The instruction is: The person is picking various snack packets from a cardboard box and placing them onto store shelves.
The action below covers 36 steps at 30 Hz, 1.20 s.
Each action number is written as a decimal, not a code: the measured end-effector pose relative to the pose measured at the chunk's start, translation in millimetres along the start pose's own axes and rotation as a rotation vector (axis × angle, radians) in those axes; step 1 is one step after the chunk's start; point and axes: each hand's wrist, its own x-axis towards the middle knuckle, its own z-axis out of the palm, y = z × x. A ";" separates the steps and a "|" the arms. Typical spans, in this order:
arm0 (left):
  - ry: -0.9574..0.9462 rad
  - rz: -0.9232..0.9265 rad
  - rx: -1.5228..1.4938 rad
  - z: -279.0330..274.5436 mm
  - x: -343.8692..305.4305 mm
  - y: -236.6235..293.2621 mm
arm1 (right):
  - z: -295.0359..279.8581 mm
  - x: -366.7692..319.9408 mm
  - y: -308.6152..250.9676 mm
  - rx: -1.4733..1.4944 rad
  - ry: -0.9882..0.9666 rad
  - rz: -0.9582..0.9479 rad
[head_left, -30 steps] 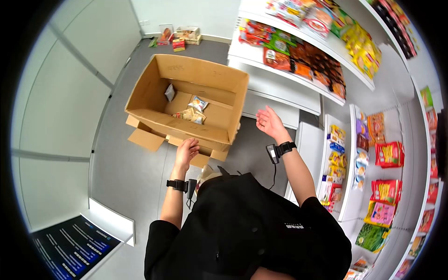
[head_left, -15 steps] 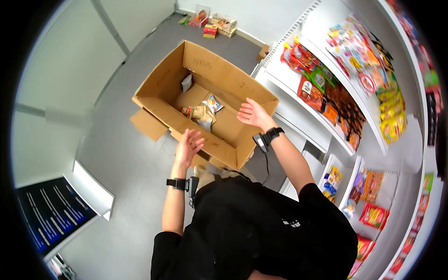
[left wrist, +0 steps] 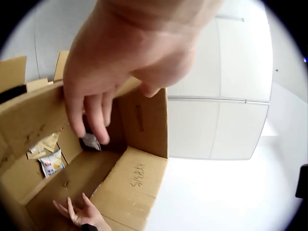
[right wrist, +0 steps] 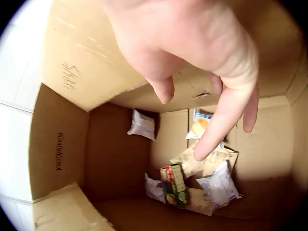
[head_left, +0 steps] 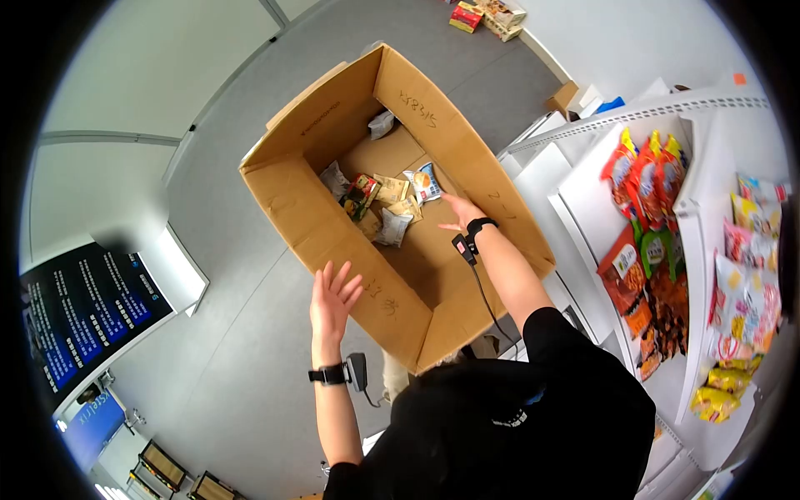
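A large open cardboard box [head_left: 333, 218] stands on the floor in front of the person, with several small snack packets lying on its bottom. The right hand [head_left: 460, 213] reaches down inside the box, fingers spread and holding nothing. Closest to it is a blue and white snack bag [head_left: 424, 182]. Beige packets [head_left: 390, 189], a silvery white packet [head_left: 393, 227] and a red and green packet [right wrist: 174, 185] lie together beyond. Another white packet [right wrist: 142, 125] sits by the far corner. The left hand [head_left: 332, 302], fingers spread and holding nothing, hovers beside the box's near left wall.
White shelves [head_left: 583, 218] with red snack bags [head_left: 643, 177] and other packets rise on the right. Boxed goods [head_left: 483, 17] stand on the floor by the back wall. A dark screen [head_left: 92, 308] with white text is at the left.
The right hand has moved from outside the box's right side down into it. The left hand has stayed near the near wall. The view has turned and come closer to the box.
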 end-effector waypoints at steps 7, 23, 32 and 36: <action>0.068 -0.027 -0.130 0.6 5.2 1.0 | -1.7 114.2 26.8 -0.089 0.143 0.026; 0.368 0.051 -0.262 -4.0 9.3 -19.8 | 20.5 256.1 27.0 -1.111 0.714 -0.176; 0.356 0.009 -0.216 0.2 11.2 -14.4 | -20.1 230.7 54.5 -0.666 0.085 -0.003; 0.295 -0.004 -0.241 -3.3 10.4 -12.2 | -5.4 150.3 38.1 -0.433 -0.099 0.172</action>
